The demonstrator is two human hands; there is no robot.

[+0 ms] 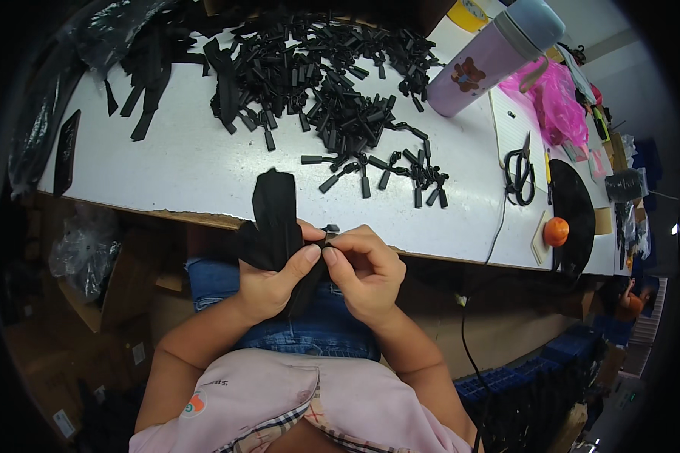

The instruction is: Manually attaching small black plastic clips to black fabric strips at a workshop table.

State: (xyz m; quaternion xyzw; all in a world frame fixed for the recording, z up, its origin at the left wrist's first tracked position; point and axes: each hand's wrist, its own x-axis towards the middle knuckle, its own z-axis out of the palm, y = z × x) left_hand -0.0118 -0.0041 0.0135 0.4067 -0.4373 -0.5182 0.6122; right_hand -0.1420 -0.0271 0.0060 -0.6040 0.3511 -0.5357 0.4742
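My left hand [268,285] is closed around a folded black zipper tape [276,215], whose broad loops rise above the fingers and whose loose end hangs over my lap. Just in front of the table edge, my right hand [370,275] meets the left, thumb and fingers pinched on a small black zipper slider [330,229] at the tape's end. My fingertips hide how far the tape sits in the slider. On the white table [181,170], beyond my hands, lies a heap of black zipper sliders [351,117] with long pulls, several of them scattered toward me.
More black tapes [153,90] lie at the back left, near a dark phone [66,153] and plastic bags. To the right are a lilac bottle [480,68], black scissors [520,175], an orange fruit [556,232] and a pink bag [555,102]. A cable drops over the front edge.
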